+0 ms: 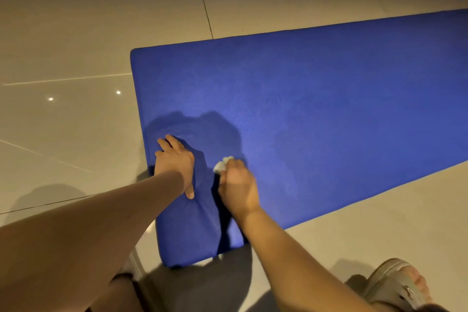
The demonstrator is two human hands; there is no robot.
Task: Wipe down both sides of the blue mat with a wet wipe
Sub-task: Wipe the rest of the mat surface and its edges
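We note the left hand [174, 157] pressing flat on the blue mat [316, 99]; the right hand [236, 185] grips a balled wet wipe [221, 164] against it.

Nothing here can be read. The blue mat [316, 109] shows a plain face with no print or logo, the wet wipe [222, 163] is bare white, and the floor tiles [76, 121] and the sandal [395, 278] carry no legible marks.
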